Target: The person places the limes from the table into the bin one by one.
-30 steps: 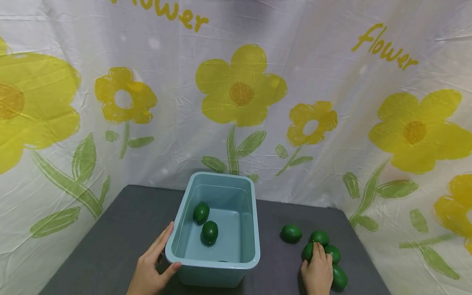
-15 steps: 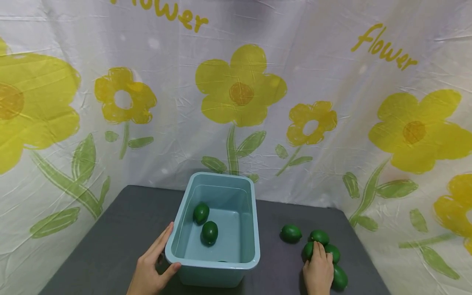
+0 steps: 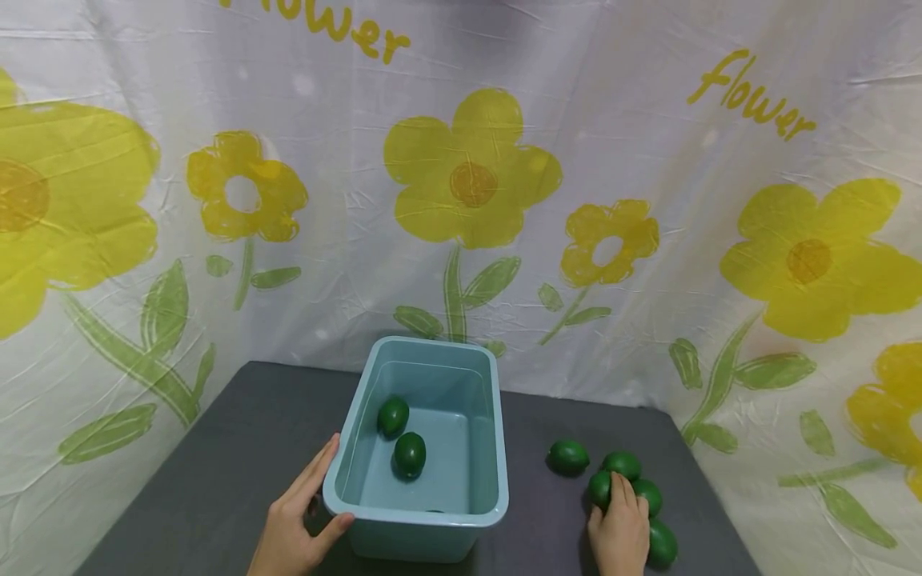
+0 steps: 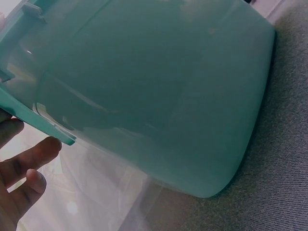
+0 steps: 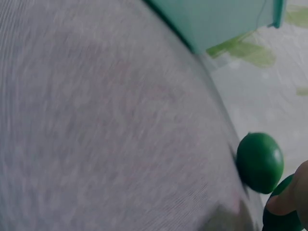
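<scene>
"Where's the blue bin [image 3: 414, 519]?"

"On the grey worktop [image 3: 238, 448], left of its middle, reaching toward the far edge. Inside lie 2 green fruits [image 3: 409, 455]; a dark sliver [image 3: 435, 510] shows past the near rim, too small to identify."

"And the left hand [image 3: 295, 520]?"

"At the bin's near left corner: thumb on the near rim, fingers straight along the left side, thumb and fingers spread apart."

"The right hand [image 3: 623, 532]?"

"Toward the worktop's right edge, fingers and thumb clamped on 1 green fruit [image 3: 599, 488]. Close about it sit 3 more fruits [image 3: 662, 544], and a lone fruit [image 3: 568, 457] lies apart, nearer the bin."

"Beyond the far edge?"

"A white cloth [image 3: 331, 248] printed with yellow flowers [image 3: 471, 168]."
</scene>
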Demonstrator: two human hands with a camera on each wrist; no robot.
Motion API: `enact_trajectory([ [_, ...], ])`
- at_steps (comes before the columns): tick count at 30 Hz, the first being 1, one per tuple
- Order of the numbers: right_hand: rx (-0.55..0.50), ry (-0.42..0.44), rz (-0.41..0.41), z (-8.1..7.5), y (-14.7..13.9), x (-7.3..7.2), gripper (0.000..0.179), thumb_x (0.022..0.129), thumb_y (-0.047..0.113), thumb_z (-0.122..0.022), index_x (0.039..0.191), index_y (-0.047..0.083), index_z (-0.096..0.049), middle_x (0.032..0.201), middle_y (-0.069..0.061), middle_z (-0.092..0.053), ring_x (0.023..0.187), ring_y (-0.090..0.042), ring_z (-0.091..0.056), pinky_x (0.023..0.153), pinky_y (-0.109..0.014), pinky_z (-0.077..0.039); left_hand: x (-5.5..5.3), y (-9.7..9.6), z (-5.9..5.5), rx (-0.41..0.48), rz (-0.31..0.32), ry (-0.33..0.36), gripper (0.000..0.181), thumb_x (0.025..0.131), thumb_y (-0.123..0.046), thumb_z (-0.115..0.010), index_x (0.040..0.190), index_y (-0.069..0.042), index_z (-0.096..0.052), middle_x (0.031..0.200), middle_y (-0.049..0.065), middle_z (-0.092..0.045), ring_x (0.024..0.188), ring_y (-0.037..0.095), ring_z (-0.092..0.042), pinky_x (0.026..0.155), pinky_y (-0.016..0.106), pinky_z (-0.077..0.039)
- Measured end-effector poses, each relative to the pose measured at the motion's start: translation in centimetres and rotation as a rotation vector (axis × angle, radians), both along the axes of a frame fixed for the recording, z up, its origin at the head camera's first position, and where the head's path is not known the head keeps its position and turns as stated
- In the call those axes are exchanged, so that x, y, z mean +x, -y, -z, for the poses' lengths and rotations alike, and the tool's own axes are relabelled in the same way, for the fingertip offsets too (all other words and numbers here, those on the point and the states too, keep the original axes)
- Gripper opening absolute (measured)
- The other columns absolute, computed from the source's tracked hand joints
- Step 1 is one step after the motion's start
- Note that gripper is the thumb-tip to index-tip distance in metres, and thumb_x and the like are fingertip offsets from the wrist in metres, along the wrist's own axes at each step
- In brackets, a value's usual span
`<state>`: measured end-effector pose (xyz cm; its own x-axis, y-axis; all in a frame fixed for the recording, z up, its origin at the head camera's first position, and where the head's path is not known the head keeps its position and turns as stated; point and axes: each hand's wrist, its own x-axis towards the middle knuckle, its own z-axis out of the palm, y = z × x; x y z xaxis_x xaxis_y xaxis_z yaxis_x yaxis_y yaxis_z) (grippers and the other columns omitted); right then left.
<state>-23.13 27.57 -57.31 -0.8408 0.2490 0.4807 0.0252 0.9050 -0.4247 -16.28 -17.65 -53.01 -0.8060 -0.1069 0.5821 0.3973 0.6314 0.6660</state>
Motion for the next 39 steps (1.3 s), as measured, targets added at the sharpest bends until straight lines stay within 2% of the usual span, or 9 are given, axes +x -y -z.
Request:
enact_trajectory([
  [3, -0.049, 0.056, -0.022, -0.8, 0.2, 0.0, 0.063, 0.081, -0.003, -0.082, 0.138, -0.015, -0.059, 0.137, -0.035, -0.061, 0.104, -0.052, -0.056, 0.09, -0.062, -0.047, 0.0, 0.0, 0.1, 0.006, 0.017, -0.013, 0.09, 0.084, -0.023, -0.089, 0.163, -0.023, -0.045, 0.157, 0.012, -0.056, 0.083, 0.002, -0.051, 0.057, 0.023, -0.039],
  [7, -0.121, 0.128, -0.045, -2.0, 0.5, 0.0, 0.064, 0.085, 0.004, -0.084, 0.141, -0.014, -0.057, 0.139, -0.037, -0.059, 0.108, -0.053, -0.057, 0.09, -0.064, -0.047, -0.1, 0.1, 0.2, 0.009, 0.038, -0.028, 0.091, 0.085, -0.021, -0.088, 0.164, -0.022, -0.044, 0.158, 0.012, -0.054, 0.075, 0.001, -0.046, 0.057, 0.023, -0.04],
  [14, -0.301, 0.2, -0.056, -3.4, 0.9, 0.3, 0.067, 0.091, 0.017, -0.083, 0.146, -0.008, -0.057, 0.136, -0.035, -0.062, 0.11, -0.052, -0.062, 0.091, -0.066, -0.05, 0.0, 0.1, 0.2, 0.01, 0.038, -0.028, 0.09, 0.085, -0.02, -0.088, 0.164, -0.021, -0.045, 0.158, 0.011, -0.054, 0.076, 0.003, -0.048, 0.057, 0.023, -0.04],
  [19, -0.41, 0.233, -0.045, -3.9, 0.9, 0.2, 0.07, 0.094, 0.033, -0.082, 0.148, -0.004, -0.058, 0.105, -0.024, -0.068, 0.089, -0.034, -0.063, 0.077, -0.048, -0.051, 0.0, 0.0, 0.2, 0.013, 0.033, -0.031, 0.089, 0.085, -0.02, -0.088, 0.163, -0.02, -0.045, 0.158, 0.012, -0.055, 0.079, 0.002, -0.049, 0.057, 0.024, -0.04],
  [23, -0.51, 0.25, -0.038, -4.2, 1.1, 0.2, 0.078, 0.093, 0.046, -0.081, 0.151, -0.001, -0.057, 0.097, -0.011, -0.063, 0.084, -0.021, -0.055, 0.074, -0.037, -0.045, -0.1, 0.0, 0.2, 0.013, 0.034, -0.035, 0.089, 0.085, -0.019, -0.088, 0.163, -0.021, -0.046, 0.157, 0.012, -0.055, 0.08, 0.002, -0.049, 0.057, 0.024, -0.041],
  [31, -0.773, 0.271, -0.036, -5.4, 2.4, 0.4, 0.094, 0.089, 0.066, -0.076, 0.158, 0.006, -0.05, 0.122, -0.013, -0.064, 0.103, -0.023, -0.052, 0.083, -0.037, -0.048, -0.2, 0.0, 0.3, 0.014, 0.032, -0.039, 0.089, 0.085, -0.02, -0.089, 0.163, -0.021, -0.046, 0.157, 0.012, -0.056, 0.081, 0.002, -0.05, 0.057, 0.024, -0.04],
  [34, -0.838, 0.261, -0.044, -5.7, 2.8, 0.4, 0.094, 0.09, 0.065, -0.076, 0.16, 0.008, -0.049, 0.128, -0.015, -0.062, 0.11, -0.025, -0.052, 0.089, -0.041, -0.049, -0.2, 0.0, 0.3, 0.013, 0.034, -0.044, 0.09, 0.084, -0.019, -0.089, 0.163, -0.021, -0.046, 0.157, 0.011, -0.056, 0.082, 0.002, -0.05, 0.057, 0.023, -0.04],
  [36, -0.889, 0.247, -0.06, -5.8, 3.1, 0.4, 0.094, 0.091, 0.065, -0.075, 0.161, 0.009, -0.046, 0.142, -0.021, -0.058, 0.121, -0.03, -0.053, 0.098, -0.048, -0.049, -0.2, 0.0, 0.3, 0.012, 0.036, -0.046, 0.089, 0.084, -0.019, -0.088, 0.163, -0.021, -0.046, 0.157, 0.011, -0.055, 0.082, 0.002, -0.051, 0.057, 0.023, -0.04],
  [39, -0.973, 0.217, -0.095, -6.1, 3.5, 0.5, 0.093, 0.092, 0.06, -0.076, 0.163, 0.009, -0.043, 0.16, -0.023, -0.047, 0.141, -0.037, -0.047, 0.113, -0.056, -0.041, -0.2, 0.0, 0.3, 0.011, 0.034, -0.043, 0.089, 0.085, -0.019, -0.088, 0.163, -0.02, -0.046, 0.157, 0.011, -0.055, 0.083, 0.002, -0.051, 0.057, 0.023, -0.04],
])
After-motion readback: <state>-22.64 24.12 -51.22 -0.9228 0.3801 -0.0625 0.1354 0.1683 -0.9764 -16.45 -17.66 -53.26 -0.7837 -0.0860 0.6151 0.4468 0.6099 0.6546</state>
